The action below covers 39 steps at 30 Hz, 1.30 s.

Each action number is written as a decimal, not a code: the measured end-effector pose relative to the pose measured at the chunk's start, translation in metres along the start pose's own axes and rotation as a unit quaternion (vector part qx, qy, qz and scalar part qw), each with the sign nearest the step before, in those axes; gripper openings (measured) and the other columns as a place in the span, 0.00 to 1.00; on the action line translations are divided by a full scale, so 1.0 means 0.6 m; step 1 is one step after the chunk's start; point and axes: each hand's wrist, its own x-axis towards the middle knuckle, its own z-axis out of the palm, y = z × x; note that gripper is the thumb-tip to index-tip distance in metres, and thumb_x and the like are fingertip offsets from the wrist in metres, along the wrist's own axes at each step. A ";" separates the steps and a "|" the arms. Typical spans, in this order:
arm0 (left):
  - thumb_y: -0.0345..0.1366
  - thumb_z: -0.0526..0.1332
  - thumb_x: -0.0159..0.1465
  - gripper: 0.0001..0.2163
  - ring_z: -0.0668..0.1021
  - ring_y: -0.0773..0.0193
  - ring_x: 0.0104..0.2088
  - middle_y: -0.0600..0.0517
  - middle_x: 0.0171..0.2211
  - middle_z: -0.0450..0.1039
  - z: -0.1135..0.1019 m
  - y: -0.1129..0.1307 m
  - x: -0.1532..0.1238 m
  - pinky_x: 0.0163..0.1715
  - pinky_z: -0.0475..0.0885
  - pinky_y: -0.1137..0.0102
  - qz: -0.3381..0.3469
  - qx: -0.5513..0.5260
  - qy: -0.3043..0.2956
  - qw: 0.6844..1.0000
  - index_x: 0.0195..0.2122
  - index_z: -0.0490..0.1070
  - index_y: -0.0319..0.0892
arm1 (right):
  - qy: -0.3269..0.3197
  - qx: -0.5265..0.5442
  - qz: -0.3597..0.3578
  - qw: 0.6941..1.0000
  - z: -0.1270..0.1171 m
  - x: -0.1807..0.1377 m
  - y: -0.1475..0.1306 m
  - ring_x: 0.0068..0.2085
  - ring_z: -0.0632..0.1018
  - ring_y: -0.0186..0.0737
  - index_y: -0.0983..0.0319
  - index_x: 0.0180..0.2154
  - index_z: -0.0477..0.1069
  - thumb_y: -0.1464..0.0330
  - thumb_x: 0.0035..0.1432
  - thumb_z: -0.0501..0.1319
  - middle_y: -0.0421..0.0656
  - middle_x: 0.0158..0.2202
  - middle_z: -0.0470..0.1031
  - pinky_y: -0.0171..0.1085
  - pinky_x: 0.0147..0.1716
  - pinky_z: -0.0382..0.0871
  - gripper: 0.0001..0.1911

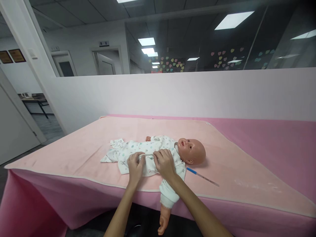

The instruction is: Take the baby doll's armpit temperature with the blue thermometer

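Left hand (135,167) and right hand (165,163) pinch shirt (137,146) edge; exact grip hard to see. Doll's (197,151) torso hidden beneath.

Ceiling panels (234,20) bright; soft shadow by doll (158,144); edges stretched, top-right corner dark

Clothing (134,147) hides the legs of the doll (196,151); the bottom edge cuts both forearms (121,210); door sign (104,43) unreadable
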 end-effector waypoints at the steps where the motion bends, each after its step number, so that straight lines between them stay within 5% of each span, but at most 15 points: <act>1: 0.35 0.53 0.58 0.07 0.70 0.59 0.38 0.52 0.33 0.72 0.000 0.000 -0.001 0.42 0.62 0.63 -0.003 0.011 0.022 1.000 0.32 0.70 0.45 | 0.002 -0.008 0.008 1.000 0.000 0.000 0.000 0.32 0.65 0.38 0.61 0.33 0.68 0.72 0.60 0.51 0.42 0.28 0.67 0.37 0.34 0.57 0.08; 5: 0.33 0.53 0.59 0.07 0.69 0.57 0.41 0.51 0.35 0.71 0.000 0.009 -0.005 0.43 0.58 0.61 0.038 0.084 0.069 0.993 0.35 0.70 0.44 | -0.004 -0.023 0.018 1.000 0.000 0.002 0.001 0.32 0.64 0.38 0.61 0.32 0.68 0.72 0.59 0.51 0.42 0.28 0.66 0.37 0.34 0.56 0.08; 10: 0.37 0.53 0.62 0.09 0.68 0.58 0.43 0.53 0.38 0.72 0.004 0.023 -0.006 0.45 0.56 0.62 0.123 0.117 -0.062 0.983 0.36 0.73 0.50 | -0.016 -0.016 0.018 1.000 0.001 0.003 0.001 0.35 0.65 0.38 0.61 0.32 0.69 0.73 0.57 0.53 0.43 0.31 0.66 0.38 0.37 0.56 0.07; 23: 0.37 0.58 0.56 0.06 0.67 0.58 0.44 0.56 0.38 0.73 0.011 0.020 -0.005 0.47 0.54 0.61 0.096 0.136 -0.063 0.984 0.34 0.72 0.50 | -0.012 -0.032 0.087 0.996 0.003 0.002 0.005 0.34 0.65 0.39 0.61 0.34 0.69 0.71 0.60 0.51 0.43 0.30 0.66 0.38 0.36 0.56 0.09; 39: 0.36 0.55 0.56 0.08 0.69 0.59 0.38 0.53 0.32 0.70 0.006 0.005 -0.001 0.44 0.58 0.61 0.009 0.077 0.033 0.996 0.37 0.67 0.45 | 0.019 -0.068 0.124 0.990 0.004 0.002 0.007 0.36 0.65 0.40 0.60 0.35 0.70 0.71 0.61 0.50 0.44 0.31 0.66 0.38 0.36 0.55 0.10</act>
